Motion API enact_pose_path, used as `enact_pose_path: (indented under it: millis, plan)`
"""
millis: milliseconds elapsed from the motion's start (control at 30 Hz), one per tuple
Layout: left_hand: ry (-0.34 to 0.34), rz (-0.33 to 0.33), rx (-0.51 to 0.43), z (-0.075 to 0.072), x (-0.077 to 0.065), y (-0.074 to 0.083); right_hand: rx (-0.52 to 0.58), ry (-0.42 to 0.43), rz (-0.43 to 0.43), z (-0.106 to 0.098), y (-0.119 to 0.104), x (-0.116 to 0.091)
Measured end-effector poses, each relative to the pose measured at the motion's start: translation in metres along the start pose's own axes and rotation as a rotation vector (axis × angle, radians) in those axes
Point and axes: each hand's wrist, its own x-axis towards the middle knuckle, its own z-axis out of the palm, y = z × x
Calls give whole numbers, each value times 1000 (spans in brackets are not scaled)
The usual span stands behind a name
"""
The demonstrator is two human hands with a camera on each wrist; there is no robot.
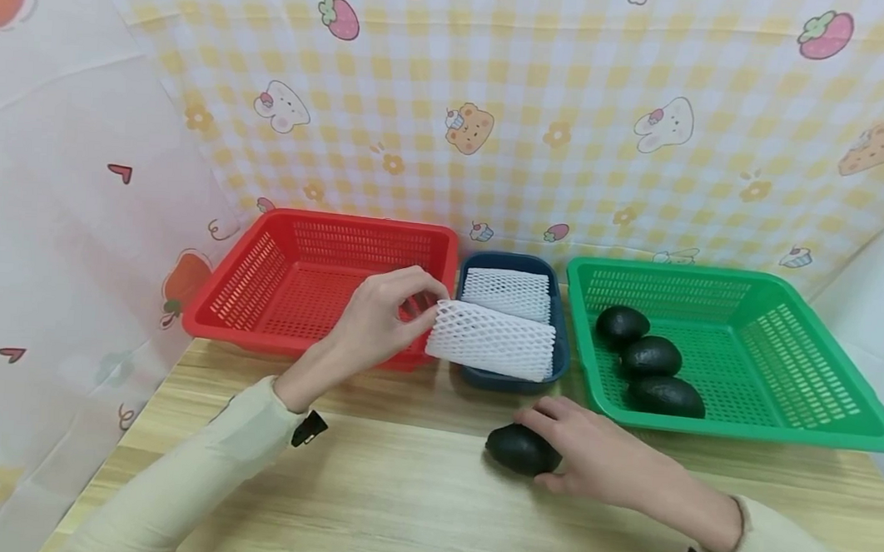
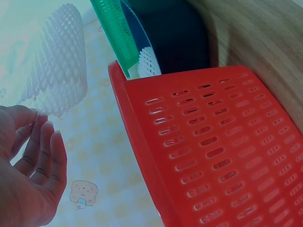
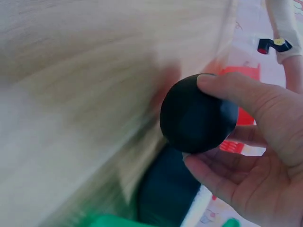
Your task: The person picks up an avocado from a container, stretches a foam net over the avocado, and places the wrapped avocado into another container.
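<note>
Thumb and fingertips of my left hand (image 1: 383,310) pinch one end of a white foam net sleeve (image 1: 493,340), which hangs over the front of a dark blue bin (image 1: 511,383). In the left wrist view the foam net sleeve (image 2: 59,61) sticks out from the fingertips. My right hand (image 1: 591,446) grips a dark avocado (image 1: 519,449) low over the table, in front of the blue bin. The right wrist view shows the thumb and fingers round the rear of the avocado (image 3: 196,116). More white foam net sleeves (image 1: 507,289) lie inside the blue bin.
A red basket (image 1: 318,344) stands left of the blue bin. The green basket (image 1: 764,430) on the right holds several dark avocados (image 1: 651,356). All stand along the back of the wooden table (image 1: 371,489), before a checked cloth (image 1: 392,73).
</note>
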Motion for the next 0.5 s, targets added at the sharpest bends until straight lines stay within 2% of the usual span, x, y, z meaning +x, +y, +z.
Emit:
enact_pose_path:
  millis: [133,300,500]
  plan:
    - [13,-23,-7,-2,0,-1,4,45,-34,-18,1,-5]
    - [31,-29,-33,-5,-1,-2,-58,115,-75,-47,5,-12]
    - [51,-18,-59,-7,0,-4,-100,171,-24,-75,17,-21]
